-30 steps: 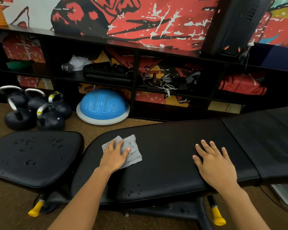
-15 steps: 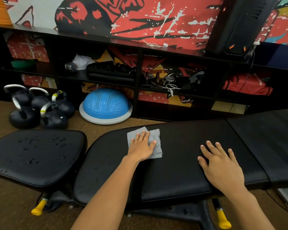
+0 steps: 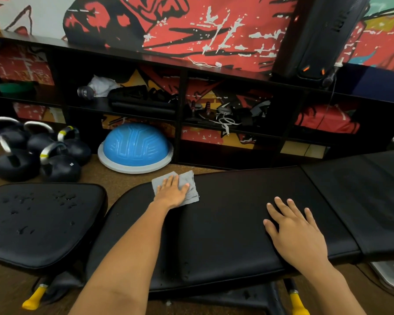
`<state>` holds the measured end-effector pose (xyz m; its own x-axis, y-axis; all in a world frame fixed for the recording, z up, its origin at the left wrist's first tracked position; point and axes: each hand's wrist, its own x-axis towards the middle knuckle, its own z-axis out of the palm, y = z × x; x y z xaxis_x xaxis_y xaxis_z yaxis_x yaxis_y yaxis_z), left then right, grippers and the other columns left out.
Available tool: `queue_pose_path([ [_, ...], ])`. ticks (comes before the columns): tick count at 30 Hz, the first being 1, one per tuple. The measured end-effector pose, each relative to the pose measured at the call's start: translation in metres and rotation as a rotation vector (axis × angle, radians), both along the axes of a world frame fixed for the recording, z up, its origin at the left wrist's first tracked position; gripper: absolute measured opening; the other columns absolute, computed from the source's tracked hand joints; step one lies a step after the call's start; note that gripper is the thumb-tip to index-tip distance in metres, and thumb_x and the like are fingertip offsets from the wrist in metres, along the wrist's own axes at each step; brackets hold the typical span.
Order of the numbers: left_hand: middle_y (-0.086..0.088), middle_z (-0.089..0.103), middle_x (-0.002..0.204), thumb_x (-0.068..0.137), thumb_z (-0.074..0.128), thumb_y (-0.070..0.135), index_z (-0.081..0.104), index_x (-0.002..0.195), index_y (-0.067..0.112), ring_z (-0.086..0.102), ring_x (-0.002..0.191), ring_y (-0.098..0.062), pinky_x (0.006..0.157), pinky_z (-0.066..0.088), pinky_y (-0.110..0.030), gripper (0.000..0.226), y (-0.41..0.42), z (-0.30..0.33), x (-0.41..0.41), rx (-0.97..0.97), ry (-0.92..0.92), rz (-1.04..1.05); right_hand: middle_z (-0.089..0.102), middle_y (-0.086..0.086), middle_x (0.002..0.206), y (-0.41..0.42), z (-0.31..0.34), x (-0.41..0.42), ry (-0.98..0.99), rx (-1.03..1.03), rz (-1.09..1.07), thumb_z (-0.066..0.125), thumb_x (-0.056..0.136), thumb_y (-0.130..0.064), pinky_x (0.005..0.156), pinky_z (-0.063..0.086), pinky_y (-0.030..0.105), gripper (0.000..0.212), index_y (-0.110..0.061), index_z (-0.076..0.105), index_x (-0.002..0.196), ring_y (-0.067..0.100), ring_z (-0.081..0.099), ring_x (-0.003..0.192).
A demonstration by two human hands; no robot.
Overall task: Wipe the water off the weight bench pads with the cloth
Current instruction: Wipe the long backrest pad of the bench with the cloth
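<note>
The long back pad [image 3: 225, 223] now looks mostly dry; the seat pad [image 3: 41, 223] remains beaded. The left hand [image 3: 172, 193], fingers flat, has swept the cloth [image 3: 190, 189] to the far edge; the right hand [image 3: 293, 233] rests spread.

A single head-worn wide-angle camera looks forward and steeply down from above the near edge of a bench [image 3: 225, 223], close enough that both forearms enter from the bottom of the frame and the left hand [image 3: 172, 192] and right hand [image 3: 296, 235] sit in its lower half. It faces a shelf unit [image 3: 180, 123] and mural wall [image 3: 168, 26] across the bench, with kettlebells [image 3: 37, 153] on the floor at far left; straight lines bow towards the edges. No second view is available, so no part of the scene is shared.
</note>
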<state>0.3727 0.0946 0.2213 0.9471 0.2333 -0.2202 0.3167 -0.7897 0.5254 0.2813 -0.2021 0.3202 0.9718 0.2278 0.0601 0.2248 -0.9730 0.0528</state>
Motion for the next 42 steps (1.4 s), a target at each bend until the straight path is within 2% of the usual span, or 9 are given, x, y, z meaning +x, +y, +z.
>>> queue_pose_path([
  [22, -0.002, -0.001, 0.159, 0.097, 0.022, 0.052, 0.004, 0.15, 0.018, -0.003, 0.146, -0.02, 0.117, -0.001, -0.042, 0.066, 0.057, -0.036, -0.087, -0.014, 0.047, 0.204, 0.013, -0.005, 0.159, 0.001, 0.001, -0.001, 0.017, 0.002, -0.002, 0.026, 0.1, -0.044, 0.119, 0.007, 0.042, 0.052, -0.028, 0.022, 0.149, 0.018, 0.005, 0.147],
  [30, 0.001, 0.001, 0.159, 0.098, 0.024, 0.047, 0.005, 0.151, 0.019, -0.002, 0.146, -0.019, 0.118, 0.002, -0.041, 0.063, 0.034, -0.029, -0.115, -0.022, 0.013, 0.14, 0.014, -0.004, 0.159, 0.002, 0.001, 0.001, 0.039, -0.027, -0.02, 0.027, 0.1, -0.043, 0.118, 0.01, 0.044, 0.052, -0.027, 0.023, 0.148, 0.019, 0.006, 0.147],
  [38, 0.002, -0.008, 0.159, 0.099, 0.02, 0.046, -0.002, 0.151, 0.02, -0.011, 0.145, -0.017, 0.117, -0.005, -0.041, 0.062, -0.019, -0.012, -0.13, -0.019, -0.05, 0.04, 0.017, 0.001, 0.158, 0.017, 0.009, 0.006, 0.094, 0.002, -0.07, 0.036, 0.099, -0.036, 0.118, 0.012, 0.047, 0.05, -0.022, 0.028, 0.147, 0.023, 0.008, 0.147],
  [42, 0.002, -0.012, 0.158, 0.098, 0.018, 0.048, -0.005, 0.15, 0.02, -0.014, 0.145, -0.017, 0.117, -0.008, -0.04, 0.063, -0.038, -0.004, -0.123, -0.009, -0.052, 0.007, 0.024, -0.001, 0.156, 0.045, 0.003, 0.002, 0.088, 0.042, 0.029, 0.04, 0.098, -0.034, 0.117, 0.015, 0.046, 0.051, -0.024, 0.028, 0.146, 0.022, 0.012, 0.146],
])
